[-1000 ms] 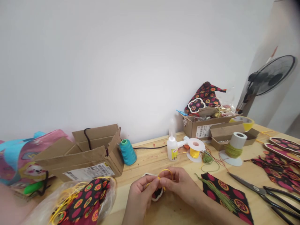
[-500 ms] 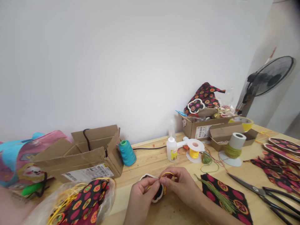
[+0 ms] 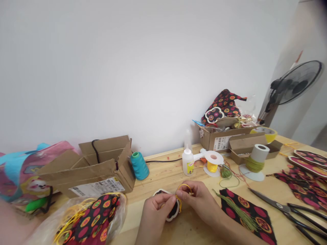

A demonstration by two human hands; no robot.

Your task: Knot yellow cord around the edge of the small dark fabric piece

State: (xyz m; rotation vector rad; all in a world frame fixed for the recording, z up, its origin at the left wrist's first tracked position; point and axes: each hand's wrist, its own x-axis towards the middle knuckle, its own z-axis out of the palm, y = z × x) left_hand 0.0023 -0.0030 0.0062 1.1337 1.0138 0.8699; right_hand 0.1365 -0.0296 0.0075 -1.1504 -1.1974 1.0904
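My left hand (image 3: 157, 213) and my right hand (image 3: 195, 200) meet fingertip to fingertip low in the middle of the view. Both are closed in a pinch on a thin yellow cord (image 3: 184, 185), which arches in a small loop above the right fingers and hangs down between the hands. Behind and below the fingers is a black patch with a cream scalloped edge (image 3: 173, 215), partly covered by my left hand. Whether the cord runs through the patch is hidden. To the right lies a green thread tassel (image 3: 241, 212) on dark patterned fabric (image 3: 264, 214).
Large black scissors (image 3: 279, 206) lie at the right. Behind my hands stand a glue bottle (image 3: 188, 162), a yellow cord spool (image 3: 212, 166) and a teal thread cone (image 3: 139, 166). An open cardboard box (image 3: 102, 173) and a plastic bag of fabric (image 3: 93, 217) are at the left.
Both hands keep their pinch on the yellow cord in nearly the same place. The whole view has shifted very slightly.
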